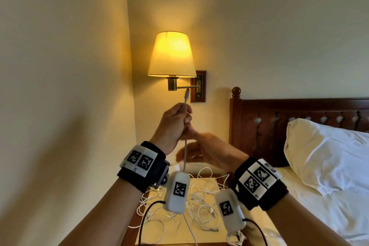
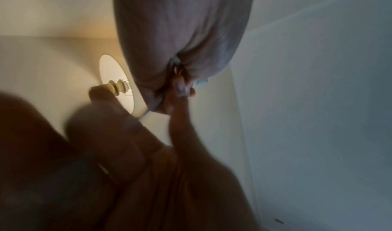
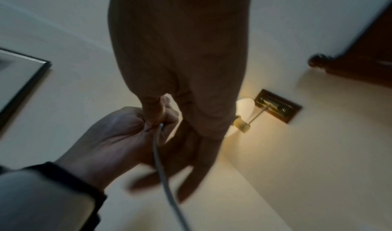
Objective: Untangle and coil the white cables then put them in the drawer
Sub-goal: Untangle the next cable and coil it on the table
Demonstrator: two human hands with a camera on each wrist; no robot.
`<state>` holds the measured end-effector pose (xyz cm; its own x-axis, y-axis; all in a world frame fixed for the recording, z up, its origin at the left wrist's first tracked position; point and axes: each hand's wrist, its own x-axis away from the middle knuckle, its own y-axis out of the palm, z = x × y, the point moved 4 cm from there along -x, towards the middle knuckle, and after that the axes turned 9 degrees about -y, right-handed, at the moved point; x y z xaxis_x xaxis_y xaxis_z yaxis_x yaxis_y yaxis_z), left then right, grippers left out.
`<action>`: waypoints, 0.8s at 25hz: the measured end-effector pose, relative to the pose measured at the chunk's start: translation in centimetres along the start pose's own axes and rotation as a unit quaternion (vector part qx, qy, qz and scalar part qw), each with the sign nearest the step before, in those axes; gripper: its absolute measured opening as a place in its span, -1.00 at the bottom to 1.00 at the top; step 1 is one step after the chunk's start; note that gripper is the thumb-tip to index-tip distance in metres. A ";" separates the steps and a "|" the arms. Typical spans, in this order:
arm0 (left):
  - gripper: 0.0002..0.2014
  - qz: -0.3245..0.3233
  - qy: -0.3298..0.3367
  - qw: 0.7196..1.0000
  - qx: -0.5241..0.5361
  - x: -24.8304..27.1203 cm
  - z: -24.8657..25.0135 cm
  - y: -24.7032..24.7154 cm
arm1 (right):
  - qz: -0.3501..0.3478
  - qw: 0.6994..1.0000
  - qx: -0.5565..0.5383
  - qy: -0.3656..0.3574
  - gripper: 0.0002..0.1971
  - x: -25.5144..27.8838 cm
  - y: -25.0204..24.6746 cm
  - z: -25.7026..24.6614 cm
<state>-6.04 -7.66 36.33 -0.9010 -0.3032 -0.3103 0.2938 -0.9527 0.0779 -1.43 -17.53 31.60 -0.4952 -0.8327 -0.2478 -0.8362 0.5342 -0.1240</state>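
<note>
Black wrist bands tiled with black-and-white markers, each with a white camera pod slung beneath, fill the foreground on two raised forearms. The left hand is clenched in a fist, its fingers wrapped round a thin white cable. The cable's plug end stands up out of the top of the fist, and the rest drops straight down from below it. The right hand is just beneath, thumb up against the underside of the left fist where the cable comes out. Its other fingers reach out long and blurred beside the strand, and whether this hand pinches the cable cannot be told.

Below both hands, a tangle of white cables lies sprawled over the cream top of a wooden bedside table, with a few loops spilling over its edges. On the wall behind the hands, a lit wall lamp with a cream fabric shade and brass arm glows in the corner. To the right are a carved dark wooden headboard and a plump white pillow on a white-sheeted bed.
</note>
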 end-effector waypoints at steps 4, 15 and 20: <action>-0.72 0.189 0.036 0.981 -0.026 -1.4 0.8 -6.5 | -0.010 0.995 -0.096 0.017 -0.63 1.1 -0.7 2.0; -0.55 0.170 0.080 0.871 -0.453 -0.5 0.7 -5.2 | 0.120 0.973 0.188 -0.061 -0.64 -2.6 -2.6 -4.3; -0.64 0.112 0.150 0.871 -0.455 -0.4 0.1 -3.1 | 0.111 0.973 0.198 -0.048 -0.65 -3.2 -3.6 -4.2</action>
<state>-6.60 -4.60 36.26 -0.7048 -0.3302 -0.6279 0.7056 -0.4180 -0.5723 2.13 -17.41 36.86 -0.6131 -0.6829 -0.3973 -0.5456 0.7297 -0.4122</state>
